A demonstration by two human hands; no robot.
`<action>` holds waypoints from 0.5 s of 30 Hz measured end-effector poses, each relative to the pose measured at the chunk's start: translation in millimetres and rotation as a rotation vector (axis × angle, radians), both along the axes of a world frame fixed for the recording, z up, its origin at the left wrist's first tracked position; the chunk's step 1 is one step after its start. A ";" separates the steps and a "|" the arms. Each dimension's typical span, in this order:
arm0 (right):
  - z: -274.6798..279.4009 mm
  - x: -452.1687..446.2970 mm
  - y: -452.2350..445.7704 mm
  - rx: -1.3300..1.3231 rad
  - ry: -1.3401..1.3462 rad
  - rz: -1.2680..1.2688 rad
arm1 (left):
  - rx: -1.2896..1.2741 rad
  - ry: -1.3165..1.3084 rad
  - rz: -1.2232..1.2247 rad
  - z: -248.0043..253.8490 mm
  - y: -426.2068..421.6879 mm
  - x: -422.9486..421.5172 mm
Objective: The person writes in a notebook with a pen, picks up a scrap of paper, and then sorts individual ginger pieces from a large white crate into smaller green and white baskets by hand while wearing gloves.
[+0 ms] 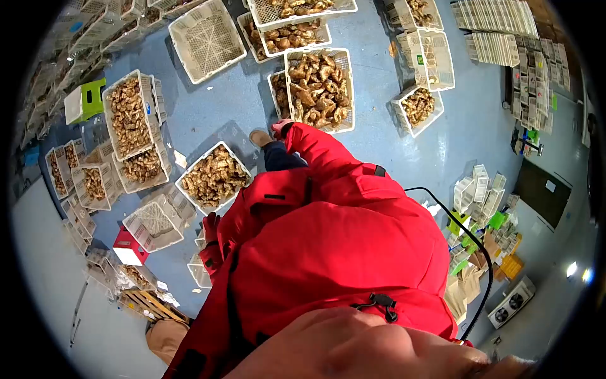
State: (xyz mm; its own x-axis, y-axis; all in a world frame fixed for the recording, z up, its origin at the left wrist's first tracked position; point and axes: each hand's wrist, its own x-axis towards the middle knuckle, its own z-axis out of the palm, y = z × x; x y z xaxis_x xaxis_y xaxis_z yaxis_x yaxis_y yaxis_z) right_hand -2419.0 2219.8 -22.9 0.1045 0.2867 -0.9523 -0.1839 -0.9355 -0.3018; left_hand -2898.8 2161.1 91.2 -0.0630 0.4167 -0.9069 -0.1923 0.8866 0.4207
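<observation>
My right hand [281, 128] is at the end of the outstretched red sleeve, by the lower corner of a white crate [351, 88] heaped with brown mushrooms [319, 88]. Whether it touches the crate cannot be made out, and its fingers are small and partly hidden. That crate sits on another one holding mushrooms. My left hand [211, 223] hangs in shadow at my side with its fingers apart, just below a white crate [187, 192] full of mushrooms [216, 178]. Nothing shows in it. My tan shoe [259, 138] is on the blue floor between these crates.
More mushroom crates stand at left [129, 117] and at right [418, 108]. A white crate [207, 41] without mushrooms is at the top. A green stool [85, 101] and a red stool [130, 246] stand at left. A black cable [486, 265] curves at right.
</observation>
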 end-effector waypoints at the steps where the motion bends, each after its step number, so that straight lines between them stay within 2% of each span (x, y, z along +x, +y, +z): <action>1: -8.0 1.7 -3.4 0.014 0.010 -0.013 | -0.002 -0.003 -0.002 0.1 0.1 -0.1; 3: -12.1 5.2 -4.8 0.028 -0.014 -0.007 | 0.004 -0.008 -0.009 -5.8 -1.4 -6.5; 5: -46.7 7.2 -16.1 0.041 -0.084 0.092 | 0.002 -0.017 -0.013 -8.2 -1.2 -4.6; 7: -44.9 3.9 -25.5 0.033 -0.052 -0.068 | 0.005 -0.026 -0.017 -9.2 4.1 -0.6; 9: -29.9 10.7 -24.6 0.002 -0.027 0.077 | 0.007 -0.032 -0.027 -9.2 5.7 0.0; 13: -20.7 -1.6 -18.7 -0.047 -0.078 -0.041 | 0.007 -0.034 -0.032 -14.8 2.2 -6.7; 14: -27.6 0.1 -17.9 -0.024 -0.084 0.110 | 0.006 -0.035 -0.029 -16.1 0.6 -7.1; 15: -35.0 0.1 -15.5 -0.028 -0.037 0.096 | 0.005 -0.038 -0.029 -16.4 -0.2 -8.9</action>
State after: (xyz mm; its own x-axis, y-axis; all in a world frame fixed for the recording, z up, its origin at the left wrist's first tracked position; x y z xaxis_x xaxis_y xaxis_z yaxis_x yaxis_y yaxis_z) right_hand -2418.8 2204.3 -57.8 0.1132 0.2708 -0.9560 -0.0817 -0.9564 -0.2806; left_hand -2907.8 2160.9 74.8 -0.0164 0.4222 -0.9063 -0.1824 0.8900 0.4179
